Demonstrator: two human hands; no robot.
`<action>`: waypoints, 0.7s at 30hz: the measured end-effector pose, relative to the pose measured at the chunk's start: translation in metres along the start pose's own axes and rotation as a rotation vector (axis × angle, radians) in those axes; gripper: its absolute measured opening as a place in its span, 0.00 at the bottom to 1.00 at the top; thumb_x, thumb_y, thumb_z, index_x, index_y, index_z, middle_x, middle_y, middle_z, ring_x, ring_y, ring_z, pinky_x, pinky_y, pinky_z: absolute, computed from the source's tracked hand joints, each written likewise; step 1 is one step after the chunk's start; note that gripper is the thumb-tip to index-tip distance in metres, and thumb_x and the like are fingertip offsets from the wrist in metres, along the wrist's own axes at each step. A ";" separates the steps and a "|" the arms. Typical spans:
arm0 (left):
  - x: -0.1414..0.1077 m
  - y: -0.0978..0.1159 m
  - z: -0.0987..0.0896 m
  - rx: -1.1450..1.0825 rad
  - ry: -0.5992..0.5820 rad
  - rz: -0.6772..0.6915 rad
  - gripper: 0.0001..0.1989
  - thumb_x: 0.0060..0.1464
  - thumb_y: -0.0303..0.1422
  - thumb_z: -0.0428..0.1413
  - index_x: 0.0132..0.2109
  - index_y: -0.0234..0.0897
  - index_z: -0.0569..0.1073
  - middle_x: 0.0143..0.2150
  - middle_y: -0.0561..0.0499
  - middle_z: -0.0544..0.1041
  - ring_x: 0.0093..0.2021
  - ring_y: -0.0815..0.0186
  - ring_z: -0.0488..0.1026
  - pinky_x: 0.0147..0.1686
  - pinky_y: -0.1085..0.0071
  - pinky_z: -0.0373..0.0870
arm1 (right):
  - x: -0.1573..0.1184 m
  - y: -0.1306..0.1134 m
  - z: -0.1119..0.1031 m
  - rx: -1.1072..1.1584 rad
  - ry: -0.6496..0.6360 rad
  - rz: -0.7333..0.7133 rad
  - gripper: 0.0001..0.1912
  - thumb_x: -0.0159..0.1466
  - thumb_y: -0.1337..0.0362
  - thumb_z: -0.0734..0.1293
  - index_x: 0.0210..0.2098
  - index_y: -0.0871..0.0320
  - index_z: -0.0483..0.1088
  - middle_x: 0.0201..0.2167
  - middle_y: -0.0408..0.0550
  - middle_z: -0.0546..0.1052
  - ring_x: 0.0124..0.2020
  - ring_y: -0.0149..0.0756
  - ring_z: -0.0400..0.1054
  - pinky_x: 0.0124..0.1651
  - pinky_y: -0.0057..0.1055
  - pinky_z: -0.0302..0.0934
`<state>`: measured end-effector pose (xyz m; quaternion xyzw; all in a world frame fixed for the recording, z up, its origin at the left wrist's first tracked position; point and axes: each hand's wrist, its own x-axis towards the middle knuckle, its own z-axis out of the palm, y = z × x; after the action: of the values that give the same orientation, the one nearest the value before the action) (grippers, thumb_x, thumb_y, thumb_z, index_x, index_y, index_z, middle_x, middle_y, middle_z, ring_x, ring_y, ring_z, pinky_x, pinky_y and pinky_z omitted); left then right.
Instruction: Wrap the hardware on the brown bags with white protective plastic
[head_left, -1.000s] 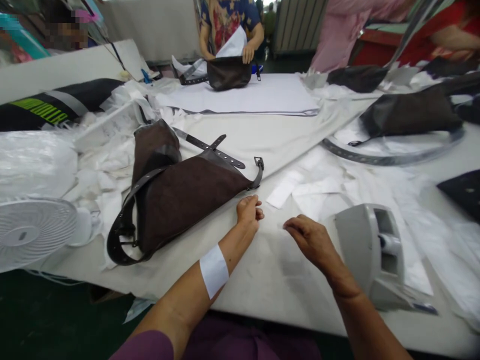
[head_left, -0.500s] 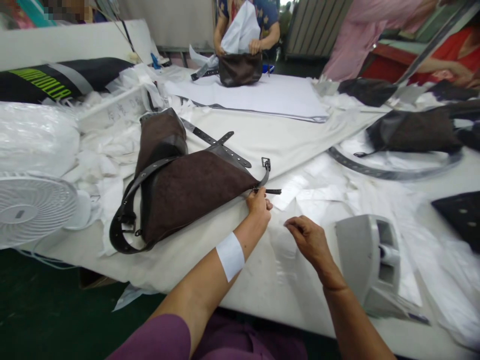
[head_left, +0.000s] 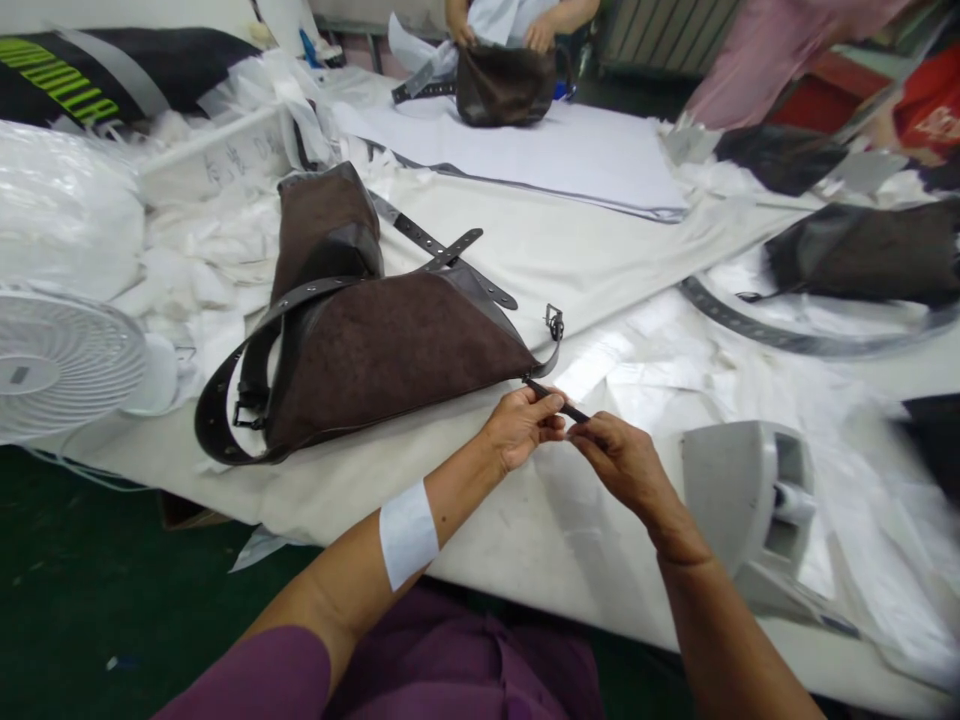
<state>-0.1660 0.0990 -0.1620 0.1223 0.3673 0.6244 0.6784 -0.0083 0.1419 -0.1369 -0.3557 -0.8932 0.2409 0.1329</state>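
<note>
While the fingers are pinching: the left hand point(head_left: 521, 428) is closing its thumb and forefinger on a thin black strip point(head_left: 556, 400), and the right hand point(head_left: 622, 462) is bringing its fingertips point(head_left: 581, 430) to the strip's far end; whether they are gripping it is hard to tell.

Strip: it is showing narrow, matte and stiff, slanting between both hands just beside the bag's corner.

Bag: a dark brown suede-like bag point(head_left: 390, 360) is lying flat in a wedge shape on an off-white cloth-covered table point(head_left: 577, 530), left of the hands.

Strapping: a dark leather strap with punched holes point(head_left: 480, 278) is crossing the bag, and a small metal buckle point(head_left: 553, 322) is standing at its corner.

Wrist: a white paper band point(head_left: 407, 535) is wrapping the left forearm.

Around: a grey plastic dispenser point(head_left: 739, 490) is sitting right of the hands, while a co-worker's hands point(head_left: 540, 36) are working at a second brown bag point(head_left: 504, 88) across the table.
</note>
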 end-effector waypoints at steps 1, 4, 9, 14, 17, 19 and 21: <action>0.001 0.000 0.000 0.054 0.018 0.035 0.10 0.47 0.31 0.62 0.32 0.32 0.69 0.24 0.53 0.70 0.21 0.75 0.65 0.21 0.76 0.65 | 0.000 -0.001 0.000 -0.003 -0.009 0.001 0.08 0.62 0.64 0.62 0.32 0.56 0.73 0.29 0.46 0.73 0.30 0.34 0.68 0.34 0.29 0.59; 0.001 0.000 -0.002 0.227 0.086 0.114 0.06 0.50 0.29 0.58 0.32 0.32 0.68 0.21 0.53 0.70 0.19 0.74 0.66 0.20 0.77 0.64 | 0.001 -0.001 -0.001 0.000 -0.015 0.012 0.07 0.61 0.65 0.62 0.31 0.56 0.73 0.29 0.46 0.73 0.30 0.34 0.68 0.34 0.29 0.58; 0.000 0.000 -0.005 0.364 0.136 0.139 0.02 0.49 0.26 0.56 0.31 0.31 0.70 0.23 0.51 0.71 0.20 0.72 0.68 0.21 0.74 0.68 | 0.001 0.001 -0.001 0.009 0.015 0.006 0.06 0.60 0.65 0.63 0.30 0.56 0.72 0.28 0.45 0.73 0.29 0.33 0.67 0.33 0.28 0.58; 0.001 0.007 -0.009 0.484 0.113 0.126 0.02 0.48 0.25 0.57 0.30 0.30 0.72 0.22 0.52 0.70 0.20 0.73 0.66 0.20 0.75 0.66 | 0.003 0.001 -0.001 0.027 -0.036 -0.027 0.07 0.61 0.65 0.63 0.30 0.56 0.72 0.29 0.46 0.73 0.28 0.33 0.67 0.33 0.29 0.58; 0.003 0.011 -0.012 0.534 0.083 0.118 0.02 0.46 0.25 0.58 0.30 0.30 0.72 0.23 0.52 0.70 0.20 0.74 0.65 0.20 0.76 0.64 | 0.007 0.000 -0.001 0.023 -0.032 -0.039 0.06 0.60 0.64 0.63 0.30 0.56 0.72 0.29 0.46 0.73 0.28 0.33 0.66 0.33 0.29 0.58; 0.003 0.013 -0.014 0.543 0.069 0.117 0.02 0.46 0.25 0.58 0.30 0.30 0.73 0.23 0.52 0.70 0.20 0.74 0.65 0.20 0.76 0.63 | 0.009 -0.001 0.001 0.019 -0.020 -0.043 0.06 0.60 0.65 0.63 0.30 0.56 0.71 0.28 0.45 0.73 0.27 0.32 0.66 0.32 0.29 0.58; 0.002 0.015 -0.016 0.571 0.073 0.137 0.01 0.45 0.25 0.58 0.29 0.30 0.74 0.22 0.52 0.70 0.20 0.74 0.64 0.20 0.77 0.60 | 0.012 -0.002 0.003 0.024 -0.011 -0.036 0.05 0.59 0.65 0.63 0.29 0.56 0.70 0.27 0.44 0.73 0.27 0.32 0.65 0.32 0.28 0.57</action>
<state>-0.1883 0.0994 -0.1647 0.3100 0.5431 0.5443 0.5592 -0.0192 0.1478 -0.1379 -0.3367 -0.8972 0.2509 0.1366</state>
